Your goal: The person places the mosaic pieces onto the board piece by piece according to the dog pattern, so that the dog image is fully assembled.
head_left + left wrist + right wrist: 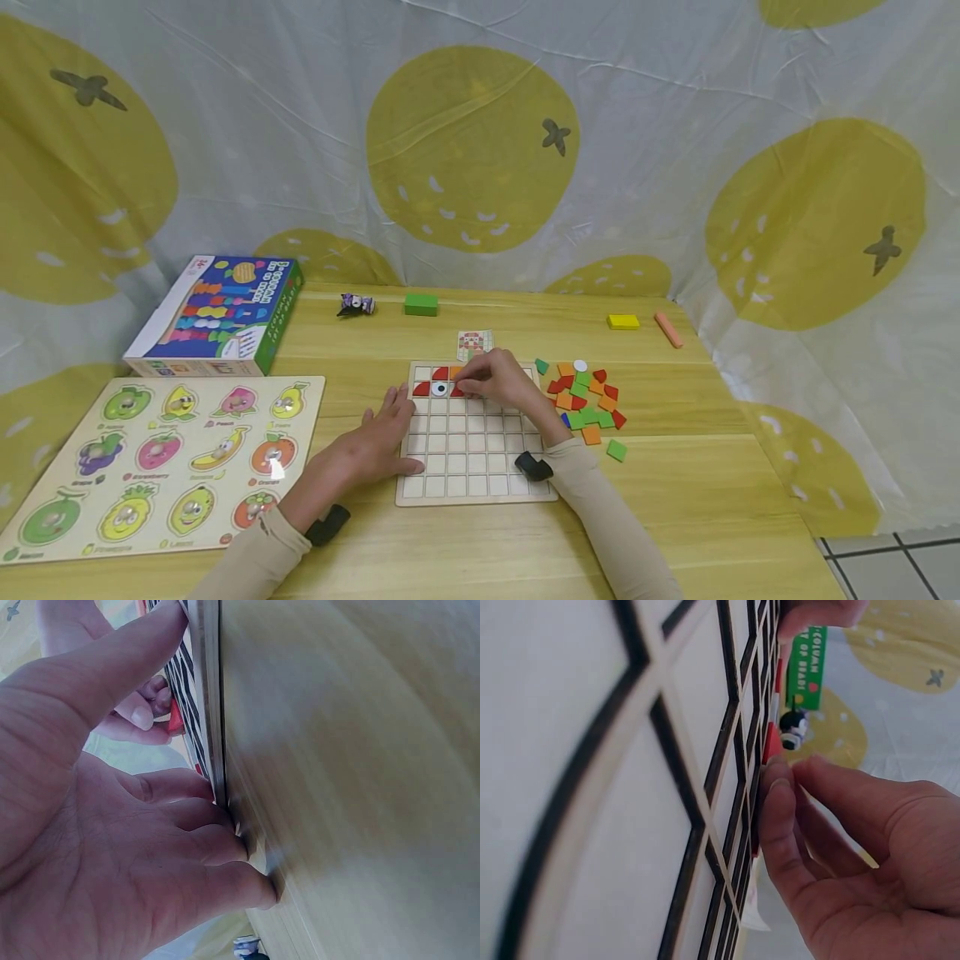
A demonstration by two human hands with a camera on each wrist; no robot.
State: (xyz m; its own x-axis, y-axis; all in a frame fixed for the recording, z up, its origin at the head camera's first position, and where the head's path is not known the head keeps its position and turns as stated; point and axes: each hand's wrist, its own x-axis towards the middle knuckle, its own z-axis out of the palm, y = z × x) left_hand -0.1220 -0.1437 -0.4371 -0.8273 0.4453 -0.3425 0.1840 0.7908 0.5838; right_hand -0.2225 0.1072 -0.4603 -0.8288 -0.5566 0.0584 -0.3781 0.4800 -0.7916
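Note:
A square board (pixel 457 492) with a grid of shallow cells lies on the wooden table in front of me. My left hand (pixel 373 442) rests along its left edge, thumb at the lower corner and fingers extended beside the rim. Over the upper rows, my right hand (pixel 498 382) pinches a red tile (pixel 456 390) with a curved side, its fingertips right at the cells. A white round piece with a dark centre (pixel 440 389) and another red tile (pixel 422 389) sit just left of it. An orange tile (pixel 454 372) in the top row is partly hidden by the fingers.
Loose coloured tiles (pixel 583 398) lie scattered right of the board. A small pattern card (pixel 471 343) is behind it. To the left are a fruit puzzle board (pixel 161 479) and a toy box (pixel 217 317). Green (pixel 421 305) and yellow (pixel 622 322) blocks stand at the back.

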